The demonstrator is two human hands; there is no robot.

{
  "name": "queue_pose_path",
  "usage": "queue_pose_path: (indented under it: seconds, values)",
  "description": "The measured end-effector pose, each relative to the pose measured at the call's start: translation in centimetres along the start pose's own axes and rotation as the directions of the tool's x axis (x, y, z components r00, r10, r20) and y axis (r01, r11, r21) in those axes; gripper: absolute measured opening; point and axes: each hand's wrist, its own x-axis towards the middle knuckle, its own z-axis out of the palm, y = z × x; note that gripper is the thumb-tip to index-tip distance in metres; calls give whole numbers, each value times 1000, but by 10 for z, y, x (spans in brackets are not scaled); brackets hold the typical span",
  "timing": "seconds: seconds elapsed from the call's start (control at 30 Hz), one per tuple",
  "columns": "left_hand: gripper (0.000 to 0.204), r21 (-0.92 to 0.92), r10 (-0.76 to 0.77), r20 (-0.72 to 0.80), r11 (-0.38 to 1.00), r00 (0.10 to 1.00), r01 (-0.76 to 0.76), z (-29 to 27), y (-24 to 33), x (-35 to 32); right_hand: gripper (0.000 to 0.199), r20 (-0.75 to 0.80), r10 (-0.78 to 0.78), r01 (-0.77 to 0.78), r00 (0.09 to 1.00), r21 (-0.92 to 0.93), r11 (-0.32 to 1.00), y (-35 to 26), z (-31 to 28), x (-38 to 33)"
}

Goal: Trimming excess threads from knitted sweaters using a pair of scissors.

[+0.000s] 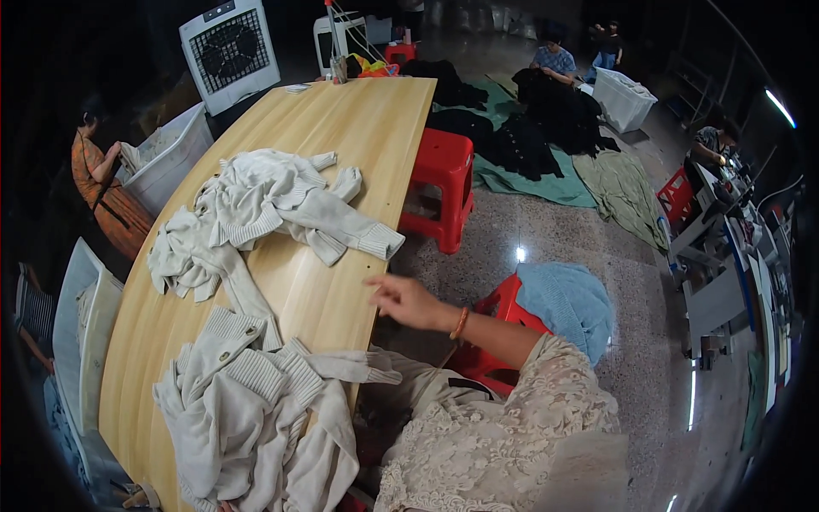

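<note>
My right hand [403, 300] hovers at the right edge of the long wooden table [358, 128], fingers spread and holding nothing; an orange bracelet is on the wrist. The sleeve of a cream knit sweater pile [264, 205] ends just above and left of the hand. A second heap of cream knit sweaters [247, 410] lies on the near end of the table, in front of my lace-sleeved arm. My left hand does not show.
A light blue knit garment [567, 303] lies on a red stool [503, 307] beside me; another red stool [444, 183] stands by the table. White bins [171, 158], a fan [229, 51], dark garments [546, 119] on floor cloths and other people surround the table.
</note>
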Motion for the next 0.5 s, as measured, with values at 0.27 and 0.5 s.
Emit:
queue_pose_path:
  seconds: [0.27, 0.5]
  values:
    - [59, -725, -351, 329, 501, 877, 473, 31, -51, -3, 38, -176, 261, -231, 949, 175, 957, 3, -74, -12]
    - [49, -408, -357, 140, 829, 924, 382, -10, 12, 20, 48, -318, 341, -322, 885, 112, 940, 34, -135, -19]
